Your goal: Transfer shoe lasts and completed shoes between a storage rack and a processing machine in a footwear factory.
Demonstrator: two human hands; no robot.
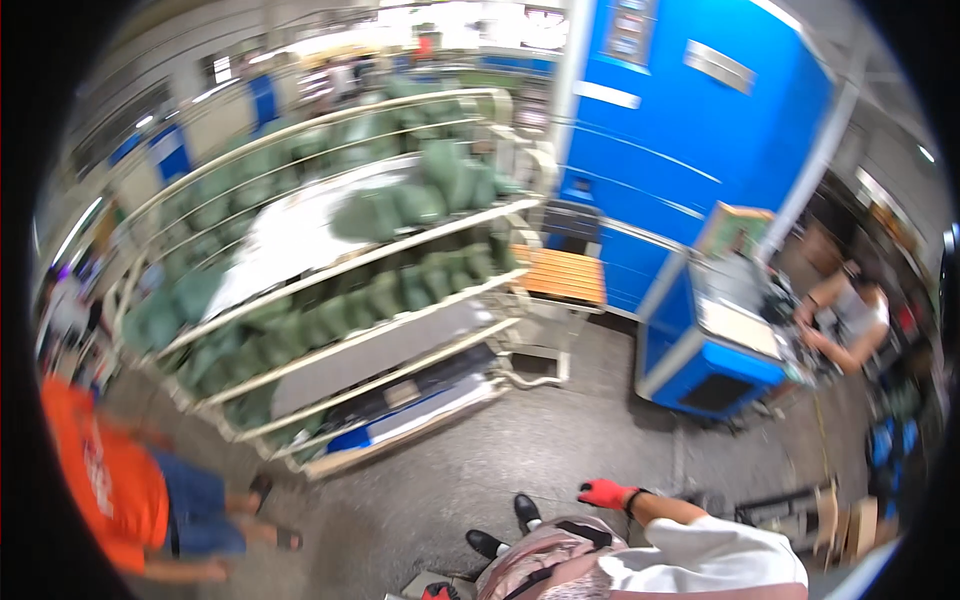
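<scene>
Pink bag (548, 560) hangs against my front at the lower edge, leaving both hands free. Right hand (604, 492), red-gloved, extends loosely open over the floor (480, 460), holding nothing. Left hand (436, 592): cannot tell.

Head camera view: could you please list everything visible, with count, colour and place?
shelf rack: one, cream frame, left centre
green bundles: many, green, on the rack shelves
blue machine: one, blue, upper right
wooden slat bench: one, orange-brown, beside the rack
person in orange shirt: one, lower left
person at the machine: one, right
black shoes: two, on the grey floor
right hand: red glove, white sleeve, bottom centre, holding nothing
left hand: only a red scrap at the bottom edge, grip unclear
</scene>
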